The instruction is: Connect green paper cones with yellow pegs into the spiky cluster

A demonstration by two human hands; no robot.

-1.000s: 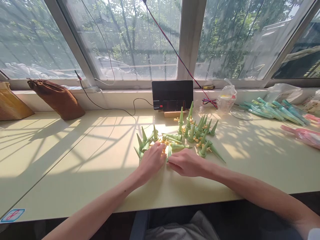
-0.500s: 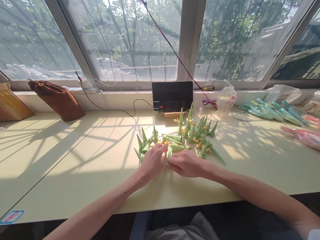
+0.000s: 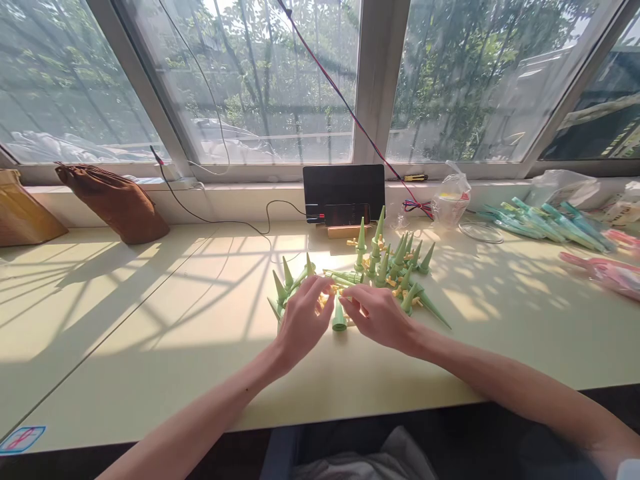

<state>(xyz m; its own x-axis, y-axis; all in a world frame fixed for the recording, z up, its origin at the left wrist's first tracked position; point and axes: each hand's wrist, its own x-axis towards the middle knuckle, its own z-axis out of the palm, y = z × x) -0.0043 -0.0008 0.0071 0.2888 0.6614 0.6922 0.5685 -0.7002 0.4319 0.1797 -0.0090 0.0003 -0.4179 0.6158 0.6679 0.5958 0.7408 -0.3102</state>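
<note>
Between my hands a hollow green plastic cone lies on the table, its round open end towards me. My left hand is just left of it, thumb and fingertips drawn together by small yellow pieces. From the other side my right hand reaches to the cone's far end, its fingers bent inwards. What either set of fingertips pinches is too small to make out. Several green cones stand left of my left hand. Behind my right hand is a thicker cluster of cones, with yellow pieces attached.
A black tablet leans on a stand below the window. A brown drawstring bag sits at the back left. Bagged teal pieces, a pink packet and a plastic cup in a bag are on the right.
The green cone was held at its near end by my fingers and now lies with that end uncovered. Both hands have shifted to its far end, near the yellow pieces.
</note>
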